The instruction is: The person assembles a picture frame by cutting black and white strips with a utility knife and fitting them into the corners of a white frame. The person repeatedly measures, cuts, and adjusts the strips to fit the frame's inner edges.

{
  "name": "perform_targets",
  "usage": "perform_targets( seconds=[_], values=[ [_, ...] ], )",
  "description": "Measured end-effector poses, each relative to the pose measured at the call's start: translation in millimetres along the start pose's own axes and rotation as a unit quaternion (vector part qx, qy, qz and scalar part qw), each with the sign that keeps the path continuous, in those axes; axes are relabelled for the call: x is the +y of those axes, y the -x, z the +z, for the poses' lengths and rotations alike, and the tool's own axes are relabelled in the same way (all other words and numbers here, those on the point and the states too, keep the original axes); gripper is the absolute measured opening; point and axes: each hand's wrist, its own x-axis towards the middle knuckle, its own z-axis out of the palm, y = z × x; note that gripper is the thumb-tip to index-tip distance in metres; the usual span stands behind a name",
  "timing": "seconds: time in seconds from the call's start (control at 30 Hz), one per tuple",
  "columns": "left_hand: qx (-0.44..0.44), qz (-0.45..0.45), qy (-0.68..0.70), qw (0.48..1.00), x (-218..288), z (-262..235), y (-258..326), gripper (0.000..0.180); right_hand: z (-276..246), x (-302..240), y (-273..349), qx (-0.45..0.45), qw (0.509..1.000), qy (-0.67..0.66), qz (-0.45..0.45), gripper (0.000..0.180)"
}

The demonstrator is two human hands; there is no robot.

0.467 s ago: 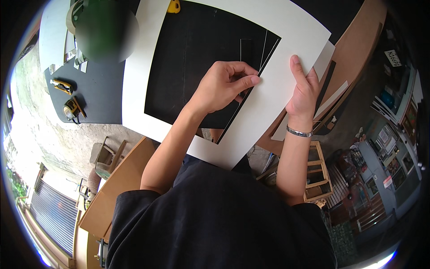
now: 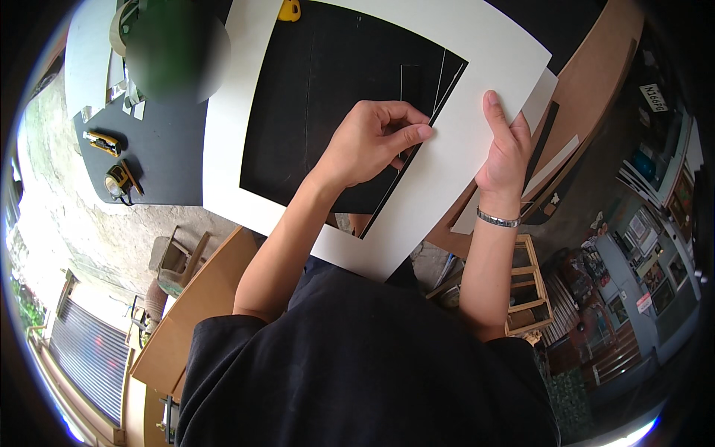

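My left hand (image 2: pixel 372 144) pinches the white window mat (image 2: pixel 453 153) at its inner right edge, while my right hand (image 2: pixel 506 155) clasps its outer right edge, thumb on top. The mat lies over the black tabletop (image 2: pixel 171 167), jutting toward my black shirt (image 2: pixel 365 350); a tape measure (image 2: pixel 119 183) sits left.

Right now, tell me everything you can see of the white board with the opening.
The white board is a thin, smooth, card-like sheet with a large four-sided opening, whose right edge looks dark-lined. It is held askew, partly over the black tabletop, its near corner reaching past the edge. The left hand pinches the opening's right edge; the right hand grips the outer right border, thumb on top.
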Motion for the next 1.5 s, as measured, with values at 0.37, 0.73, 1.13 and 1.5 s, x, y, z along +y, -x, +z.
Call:
perform_targets(
  seconds=[0.37, 0.73, 1.13, 1.5],
  values=[
    [-0.003, -0.003, 0.007, 1.000, 2.6, -0.2, 0.6, 0.025, -1.7, 0.7, -1.2, -0.004, 1.000, 0.008, 0.000, 0.031],
    [-0.001, -0.005, 0.010, 1.000, 2.5, 0.0, -0.8, 0.025, 0.7, -1.1, -1.5, 0.005, 1.000, 0.006, 0.000, 0.035],
    [-0.001, -0.001, 0.002, 1.000, 3.0, 0.1, -3.2, 0.027, -2.1, 0.2, -3.5, -0.003, 1.000, 0.000, -0.004, 0.035],
    [0.006, 0.005, 0.014, 1.000, 2.0, 3.4, -4.4, 0.025, -3.7, 0.1, -5.0, -0.008, 1.000, -0.002, -0.009, 0.032]
  ],
)
